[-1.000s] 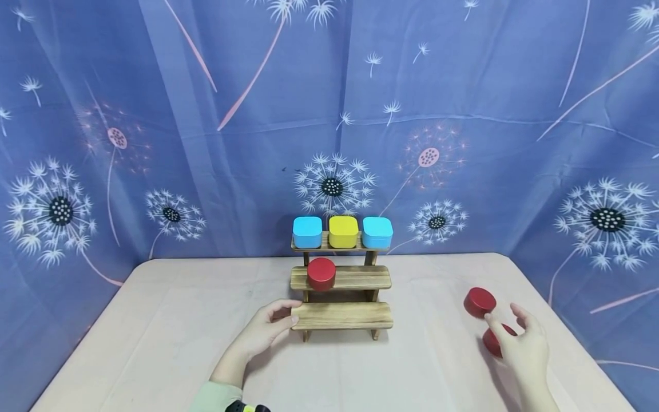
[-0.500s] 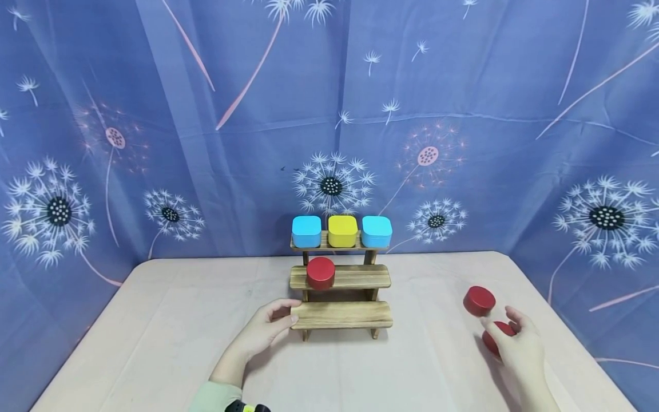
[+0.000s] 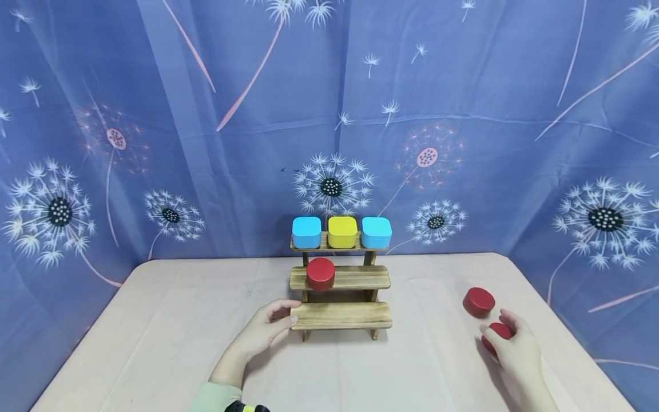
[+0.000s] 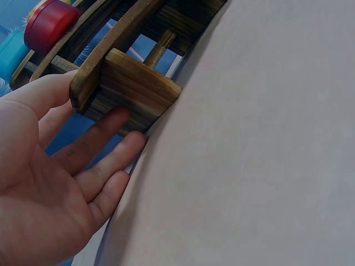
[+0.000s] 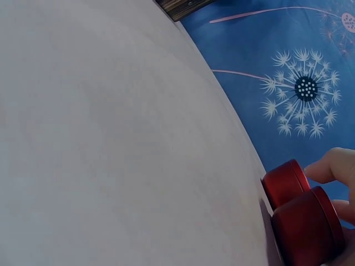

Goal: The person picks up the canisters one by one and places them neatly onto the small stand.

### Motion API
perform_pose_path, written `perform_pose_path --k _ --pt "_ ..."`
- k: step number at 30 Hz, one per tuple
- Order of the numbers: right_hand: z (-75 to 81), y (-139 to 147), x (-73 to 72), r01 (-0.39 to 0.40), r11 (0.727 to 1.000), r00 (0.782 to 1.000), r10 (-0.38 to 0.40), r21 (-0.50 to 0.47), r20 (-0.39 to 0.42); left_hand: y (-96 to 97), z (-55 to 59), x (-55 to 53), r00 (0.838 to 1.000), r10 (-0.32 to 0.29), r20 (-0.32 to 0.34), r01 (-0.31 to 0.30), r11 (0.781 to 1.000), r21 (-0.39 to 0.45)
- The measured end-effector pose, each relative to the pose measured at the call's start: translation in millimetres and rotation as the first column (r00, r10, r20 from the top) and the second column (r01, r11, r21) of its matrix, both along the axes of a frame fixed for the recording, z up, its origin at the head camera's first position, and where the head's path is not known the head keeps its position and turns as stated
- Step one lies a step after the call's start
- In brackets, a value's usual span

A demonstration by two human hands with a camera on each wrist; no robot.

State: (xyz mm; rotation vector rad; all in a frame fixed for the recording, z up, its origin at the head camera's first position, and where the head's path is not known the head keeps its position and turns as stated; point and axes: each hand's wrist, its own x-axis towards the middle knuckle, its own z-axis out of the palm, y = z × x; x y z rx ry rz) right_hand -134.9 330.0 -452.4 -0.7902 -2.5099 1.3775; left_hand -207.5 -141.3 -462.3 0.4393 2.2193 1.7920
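My left hand (image 3: pixel 261 331) holds the left end of the lowest step of a three-tier wooden display stand (image 3: pixel 341 316). In the left wrist view, thumb and fingers sit around that end, the lower fingers beneath the step. A round red tin (image 3: pixel 320 274) rests toward the left on the middle step. At the right of the table, my right hand (image 3: pixel 521 350) has thumb and fingers around another round red tin (image 3: pixel 497 336), which stands on the cloth and is partly hidden by the hand. Just behind it stands a third red tin (image 3: pixel 479 302), untouched.
Along the top step sit a blue square tin (image 3: pixel 306 232), a yellow one (image 3: pixel 342 232) and a second blue one (image 3: pixel 376 232). A pale cloth covers the table (image 3: pixel 412 366). Behind and at both sides hangs a blue dandelion-print curtain (image 3: pixel 247 171).
My right hand has moved slightly left and its thumb and fingers have come in around the nearer red tin. The left hand keeps its place on the stand.
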Motion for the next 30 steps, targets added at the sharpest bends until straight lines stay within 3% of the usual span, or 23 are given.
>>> perform_pose_path --k 6,9,14,22,30 --pt "-1.8 10.4 6.1 -0.080 0.997 0.994 0.081 -0.022 0.077 2.7 -1.2 -0.3 0.999 -0.007 0.031 0.007 1.000 -0.009" --pt "1.4 20.5 10.0 -0.170 0.982 0.979 0.159 0.079 0.131 6.4 -1.3 -2.6 1.000 -0.016 0.016 0.016 1.000 -0.011" --pt "4.4 34.2 16.5 -0.303 0.925 0.949 0.271 0.230 0.161 8.0 -2.2 -4.8 1.000 -0.022 0.006 0.022 1.000 -0.015" --pt "7.5 40.5 11.7 -0.385 0.868 0.918 0.325 0.314 0.228 4.5 -1.8 -4.3 0.999 -0.023 -0.026 0.023 1.000 -0.009" --pt "8.3 35.7 5.2 -0.412 0.845 0.909 0.360 0.339 0.209 -0.1 -0.6 -2.0 1.000 0.000 -0.015 -0.001 1.000 -0.010"
